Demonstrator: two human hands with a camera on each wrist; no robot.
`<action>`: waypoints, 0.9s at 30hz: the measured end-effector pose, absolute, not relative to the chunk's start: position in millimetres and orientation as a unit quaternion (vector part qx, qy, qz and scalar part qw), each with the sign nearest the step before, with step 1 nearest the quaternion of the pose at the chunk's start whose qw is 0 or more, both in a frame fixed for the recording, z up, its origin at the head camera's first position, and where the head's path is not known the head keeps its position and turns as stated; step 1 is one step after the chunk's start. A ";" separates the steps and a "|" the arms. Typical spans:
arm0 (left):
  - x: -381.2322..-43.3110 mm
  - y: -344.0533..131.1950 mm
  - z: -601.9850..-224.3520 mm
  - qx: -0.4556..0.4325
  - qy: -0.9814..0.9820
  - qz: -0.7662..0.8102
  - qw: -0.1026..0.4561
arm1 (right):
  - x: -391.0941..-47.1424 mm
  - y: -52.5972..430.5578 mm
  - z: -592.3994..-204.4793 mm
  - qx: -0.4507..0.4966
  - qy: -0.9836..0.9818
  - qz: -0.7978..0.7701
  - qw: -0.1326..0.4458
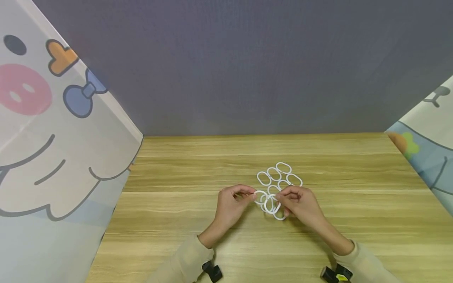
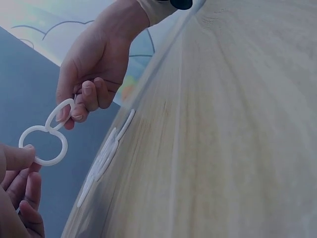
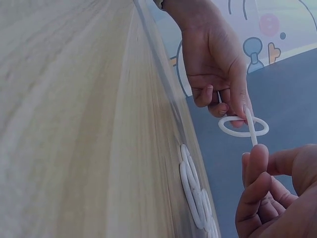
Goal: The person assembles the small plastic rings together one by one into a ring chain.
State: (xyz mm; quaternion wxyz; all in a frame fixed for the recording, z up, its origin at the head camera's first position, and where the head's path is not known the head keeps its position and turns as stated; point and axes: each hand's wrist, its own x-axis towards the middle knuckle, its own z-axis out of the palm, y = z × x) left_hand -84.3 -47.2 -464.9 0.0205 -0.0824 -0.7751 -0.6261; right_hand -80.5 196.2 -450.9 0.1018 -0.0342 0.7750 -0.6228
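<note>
My left hand (image 1: 231,204) pinches a white oval ring (image 2: 66,145) between thumb and fingertips, raised over the table. My right hand (image 1: 301,204) holds a second white ring (image 3: 252,133) the same way. The two rings meet and cross at their edges between the hands, as the left wrist view shows. Several more white oval rings (image 1: 269,176) lie flat on the table just beyond and beneath the hands, close together in a loose cluster. Some of them have a small gap in the loop. Those nearest me are partly covered by the held rings and right hand.
The wood-grain table (image 1: 170,220) spreads out around the hands. A dark grey panel (image 1: 247,70) stands along its far edge. Walls with cartoon prints (image 1: 106,157) flank it on left and right. A small black device (image 1: 212,271) is strapped at each wrist.
</note>
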 end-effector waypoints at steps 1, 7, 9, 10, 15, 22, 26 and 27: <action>-84.2 -47.5 -464.9 -0.083 -0.776 -0.625 0.021 | -80.5 196.0 -451.4 -0.032 0.774 -0.623 0.104; -83.5 -47.8 -464.5 -0.102 -0.776 -0.622 0.015 | -81.2 194.8 -453.3 -0.029 0.773 -0.624 0.112; -83.1 -47.6 -464.2 -0.108 -0.776 -0.621 0.010 | -81.4 194.8 -453.2 -0.028 0.772 -0.625 0.110; -83.1 -47.6 -464.6 -0.110 -0.777 -0.620 0.008 | -81.5 194.8 -452.9 -0.027 0.771 -0.627 0.110; -82.9 -48.4 -466.1 -0.116 -0.778 -0.618 0.005 | -81.7 194.2 -450.3 -0.023 0.772 -0.627 0.107; -80.6 -51.4 -466.5 -0.124 -0.774 -0.621 0.002 | -81.3 194.6 -448.5 -0.032 0.782 -0.614 0.106; -78.0 -52.9 -465.1 -0.125 -0.774 -0.621 0.001 | -80.8 194.9 -448.1 -0.044 0.780 -0.616 0.100; -77.2 -53.4 -464.4 -0.125 -0.774 -0.621 0.000 | -80.7 194.8 -448.0 -0.044 0.776 -0.621 0.098</action>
